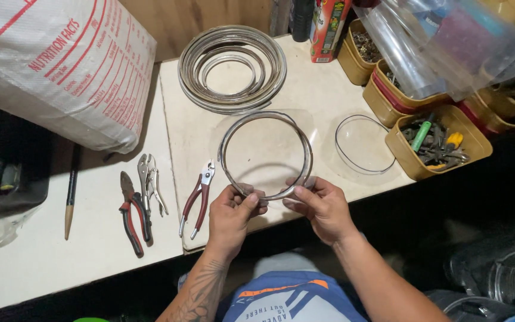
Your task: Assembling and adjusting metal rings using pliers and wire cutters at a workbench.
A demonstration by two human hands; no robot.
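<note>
holding a metal strip ring [264, 155] just above the counter [329, 101], i pinch its near edge with my left hand [232, 216] and my right hand [322, 206], both clamped on it. beyond the ring lies a coil of strip [232, 68]; left of it, red-handled pliers [198, 197].

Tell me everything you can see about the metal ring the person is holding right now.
The metal ring is a thin, flat strip of shiny silvery metal bent into a near-round hoop, open in the middle so the pale table shows through. It is held just above the table's front edge, tilted away from the camera. The left hand and right hand pinch its near arc between thumbs and fingers, close together; whether the ends meet there is hidden. Nothing else touches it.
</note>
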